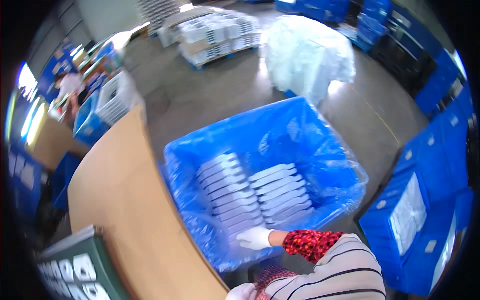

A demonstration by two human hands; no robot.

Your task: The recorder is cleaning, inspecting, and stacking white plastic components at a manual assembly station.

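Observation:
My right hand (255, 238), in a white glove, reaches into a large blue bin (255, 116) lined with clear plastic film. Its fingers are closed at the near end of the left row of white plastic parts (231, 187), on the nearest white part. A second row of similar white parts (281, 192) lies beside it on the right, the pieces overlapping one another. My left hand (242, 292), also in a white glove, is low at the picture's lower edge, beside the table's edge and outside the bin. Its fingers are mostly cut off from view.
A tan tabletop (117, 200) runs along the bin's left side, with a dark green box-like object (102, 260) at its near end. Blue padded panels (400, 225) stand at right. Beyond are a film-wrapped load (310, 55), palletised white stacks (220, 32) and another person (70, 87).

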